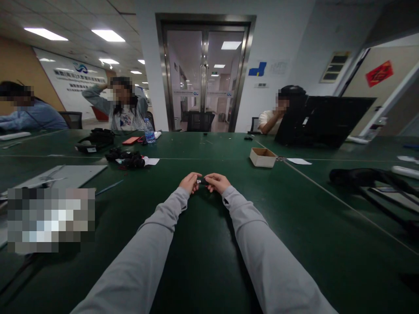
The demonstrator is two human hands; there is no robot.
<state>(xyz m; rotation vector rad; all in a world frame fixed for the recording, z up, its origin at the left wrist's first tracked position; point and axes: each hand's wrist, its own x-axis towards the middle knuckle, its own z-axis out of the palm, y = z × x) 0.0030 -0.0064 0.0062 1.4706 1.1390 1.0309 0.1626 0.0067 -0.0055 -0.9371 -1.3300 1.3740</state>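
Just above the green table [203, 244], my left hand [190, 182] and my right hand [217, 182] meet over a small black object with a silvery end [201, 182]. The fingertips of my left hand pinch the silvery side. On the black side, the fingers of my right hand are closed. Fingers cover much of the object, and it is too small to tell its exact kind. Both forearms, in light grey sleeves, reach forward from the near edge.
A small open box [262, 158] stands ahead to the right. Left of centre are black gear [127, 158], a water bottle [149, 131] and a headset [95, 140]. A monitor [324, 120] stands at the far right, a black strap [366, 179] nearer. Several people sit across the table.
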